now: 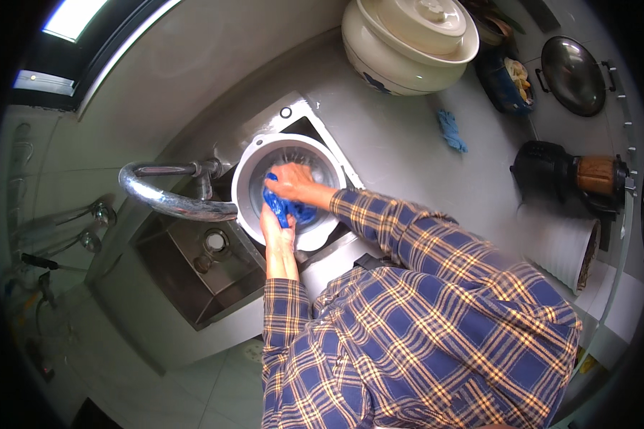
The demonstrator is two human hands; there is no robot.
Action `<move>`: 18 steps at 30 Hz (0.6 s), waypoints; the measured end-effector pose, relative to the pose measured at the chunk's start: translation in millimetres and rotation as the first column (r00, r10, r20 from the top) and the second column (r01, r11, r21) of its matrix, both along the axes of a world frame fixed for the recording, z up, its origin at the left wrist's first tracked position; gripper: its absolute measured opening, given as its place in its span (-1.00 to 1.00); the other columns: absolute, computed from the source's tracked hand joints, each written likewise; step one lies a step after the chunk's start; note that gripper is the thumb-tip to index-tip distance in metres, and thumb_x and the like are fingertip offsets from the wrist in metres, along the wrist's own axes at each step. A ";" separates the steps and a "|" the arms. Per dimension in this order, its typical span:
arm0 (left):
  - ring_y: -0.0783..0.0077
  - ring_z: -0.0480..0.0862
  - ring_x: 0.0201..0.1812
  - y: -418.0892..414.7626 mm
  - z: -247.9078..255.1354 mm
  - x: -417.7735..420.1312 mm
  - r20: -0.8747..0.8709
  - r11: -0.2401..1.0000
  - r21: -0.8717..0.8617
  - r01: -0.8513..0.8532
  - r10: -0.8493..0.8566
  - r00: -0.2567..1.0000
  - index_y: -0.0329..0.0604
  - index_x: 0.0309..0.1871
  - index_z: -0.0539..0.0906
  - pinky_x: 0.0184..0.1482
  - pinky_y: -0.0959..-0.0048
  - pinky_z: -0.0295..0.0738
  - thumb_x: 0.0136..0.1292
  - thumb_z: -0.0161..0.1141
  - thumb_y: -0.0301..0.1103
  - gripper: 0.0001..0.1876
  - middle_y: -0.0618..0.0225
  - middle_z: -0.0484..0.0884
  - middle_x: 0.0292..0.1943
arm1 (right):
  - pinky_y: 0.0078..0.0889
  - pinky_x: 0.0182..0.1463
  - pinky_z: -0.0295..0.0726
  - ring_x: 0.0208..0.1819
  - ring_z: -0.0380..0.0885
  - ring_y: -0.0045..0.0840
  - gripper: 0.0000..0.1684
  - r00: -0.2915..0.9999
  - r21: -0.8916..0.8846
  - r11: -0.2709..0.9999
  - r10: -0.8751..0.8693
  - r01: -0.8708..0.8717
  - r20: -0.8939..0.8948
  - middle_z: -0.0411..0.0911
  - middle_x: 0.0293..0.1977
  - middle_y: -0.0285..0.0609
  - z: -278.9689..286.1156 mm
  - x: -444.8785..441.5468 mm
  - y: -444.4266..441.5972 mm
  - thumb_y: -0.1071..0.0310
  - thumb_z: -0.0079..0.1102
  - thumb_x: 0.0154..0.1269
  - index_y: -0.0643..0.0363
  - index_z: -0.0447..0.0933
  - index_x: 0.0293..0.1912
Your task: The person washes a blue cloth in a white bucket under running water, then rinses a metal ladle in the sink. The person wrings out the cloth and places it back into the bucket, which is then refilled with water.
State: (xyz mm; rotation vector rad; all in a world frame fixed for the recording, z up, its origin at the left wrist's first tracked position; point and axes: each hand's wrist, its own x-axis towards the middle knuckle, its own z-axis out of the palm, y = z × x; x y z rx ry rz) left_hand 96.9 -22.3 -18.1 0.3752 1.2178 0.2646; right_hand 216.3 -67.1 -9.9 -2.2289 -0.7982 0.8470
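Observation:
A white round basin (244, 214) with water in it sits over one bowl of the steel sink. Inside it, my two hands grip a wet, crumpled blue cloth (275, 206). My left hand (277, 228) holds the cloth's lower end near the basin's front wall. Bunched fingers of my right hand (289, 179) press on its upper end, and that hand is slightly blurred. More of the blue cloth hangs in the water beneath my right wrist. The chrome faucet (179, 206) arches over from the left, its tip at the basin's rim.
The other sink bowl (193, 268) lies left, with a drain (215, 241). A large lidded ceramic pot (407, 53) stands at the back. A light-blue cloth (451, 131) lies on the counter. Along the right are a blender (568, 174), a wok (574, 75) and a white ribbed container (560, 246).

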 end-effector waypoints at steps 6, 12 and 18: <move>-0.14 0.03 0.43 -3.6 36.6 -19.5 -0.004 0.988 0.122 0.095 -0.095 0.995 0.16 0.48 -0.06 0.15 -0.48 0.18 0.29 0.19 -0.06 -0.19 0.16 -0.22 0.50 | -0.05 0.07 0.53 0.03 0.54 -0.05 -0.66 0.956 -0.090 0.971 -0.199 0.222 0.215 0.62 -0.14 0.04 -89.4 -3.1 -0.1 0.19 0.17 0.18 0.18 0.65 -0.13; -0.20 0.02 0.43 -4.7 -5.2 -26.1 0.150 0.922 -0.381 -0.069 0.135 0.979 0.03 0.45 0.00 0.23 -0.45 0.08 0.34 -0.01 0.18 -0.24 0.08 0.02 0.44 | -0.12 -0.05 0.56 -0.11 0.60 0.01 -0.61 0.803 -0.103 0.994 -0.079 0.023 -0.591 0.60 -0.15 0.21 -5.8 -34.5 2.6 0.36 0.02 0.17 0.26 0.57 -0.01; -0.04 0.54 0.02 -5.2 5.2 -19.4 0.336 0.985 -0.123 0.123 -0.076 0.939 -0.15 0.21 0.37 0.07 -0.03 0.50 0.21 0.10 0.27 -0.28 0.03 0.47 0.09 | 0.00 0.02 0.49 -0.08 0.55 0.00 -0.63 0.960 0.197 0.964 0.213 -0.178 -0.179 0.55 -0.20 0.15 97.0 -75.0 -53.2 0.18 0.11 0.20 0.26 0.43 -0.12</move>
